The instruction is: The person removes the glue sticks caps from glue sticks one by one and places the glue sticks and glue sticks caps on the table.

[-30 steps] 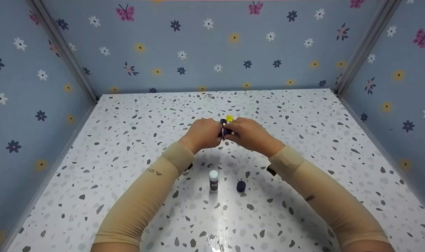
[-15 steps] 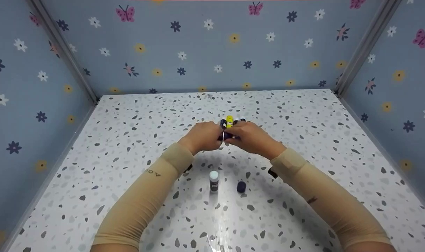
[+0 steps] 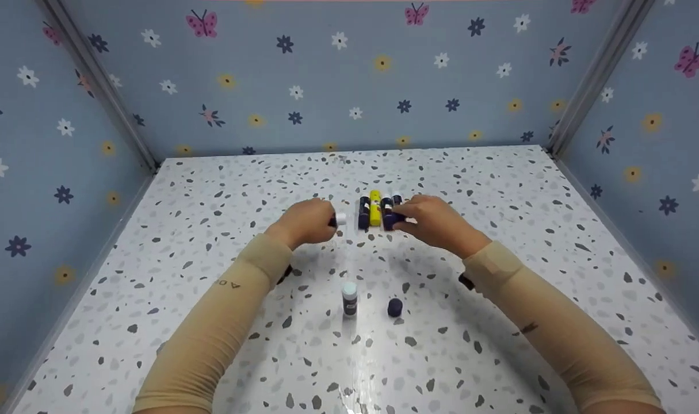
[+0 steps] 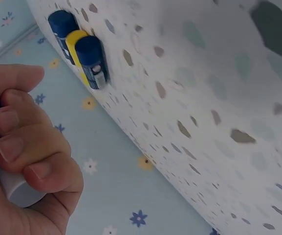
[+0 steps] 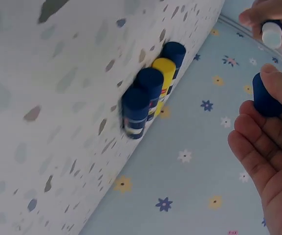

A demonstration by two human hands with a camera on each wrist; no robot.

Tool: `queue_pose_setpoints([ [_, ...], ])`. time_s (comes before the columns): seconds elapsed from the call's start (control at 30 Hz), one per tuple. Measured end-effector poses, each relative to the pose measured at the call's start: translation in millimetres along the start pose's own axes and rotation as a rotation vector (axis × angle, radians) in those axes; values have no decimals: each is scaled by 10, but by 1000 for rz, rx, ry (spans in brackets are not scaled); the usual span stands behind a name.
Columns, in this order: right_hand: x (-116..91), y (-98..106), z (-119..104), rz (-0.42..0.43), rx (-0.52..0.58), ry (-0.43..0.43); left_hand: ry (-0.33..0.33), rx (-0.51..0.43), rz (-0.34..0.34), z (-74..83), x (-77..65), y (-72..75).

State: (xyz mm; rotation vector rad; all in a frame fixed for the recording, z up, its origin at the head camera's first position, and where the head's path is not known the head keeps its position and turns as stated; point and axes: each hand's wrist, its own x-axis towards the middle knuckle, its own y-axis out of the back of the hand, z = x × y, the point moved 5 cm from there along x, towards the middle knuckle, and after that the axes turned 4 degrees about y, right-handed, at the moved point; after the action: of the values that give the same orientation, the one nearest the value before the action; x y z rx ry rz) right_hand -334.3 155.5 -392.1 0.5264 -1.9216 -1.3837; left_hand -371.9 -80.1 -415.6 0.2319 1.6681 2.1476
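Note:
My left hand point(image 3: 306, 221) grips a glue stick; its white end point(image 3: 340, 218) pokes out past the fingers. In the left wrist view the curled fingers point(image 4: 38, 147) hide most of its body. A dark blue cap point(image 5: 265, 98) is pinched in my right hand point(image 3: 432, 221), thumb on one side and fingers beneath. Between the hands lies a row of glue sticks: a dark blue one point(image 3: 365, 213), a yellow one point(image 3: 375, 208) and another dark blue one point(image 3: 387, 214). A further blue glue stick point(image 5: 135, 112) at the row's right end is partly hidden by my right hand in the head view.
Nearer the body, a glue stick with a white top point(image 3: 350, 299) stands upright. A dark blue cap point(image 3: 394, 307) sits to its right on the speckled table point(image 3: 303, 368). Flower-patterned panels point(image 3: 349, 75) enclose the back and both sides.
Both hands were together over the row and have moved apart. The left went left with the glue stick, the right went right with the cap, uncovering the row.

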Motion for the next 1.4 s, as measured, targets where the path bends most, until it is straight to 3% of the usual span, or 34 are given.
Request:
queue_pose_setpoints([
  [0.17,-59,23,137,-14,-5,-54,43,10,11,-235,-55,18],
  [0.57,-90,45,187,-56,-21,-133,39,-2,23,-274,-68,-15],
  [1.07,-126,24,168,-25,-24,-83,-15,20,141,-230,-81,-4],
  [1.4,-149,9,72,-38,-12,-24,-9,-103,167,-204,-83,-22],
])
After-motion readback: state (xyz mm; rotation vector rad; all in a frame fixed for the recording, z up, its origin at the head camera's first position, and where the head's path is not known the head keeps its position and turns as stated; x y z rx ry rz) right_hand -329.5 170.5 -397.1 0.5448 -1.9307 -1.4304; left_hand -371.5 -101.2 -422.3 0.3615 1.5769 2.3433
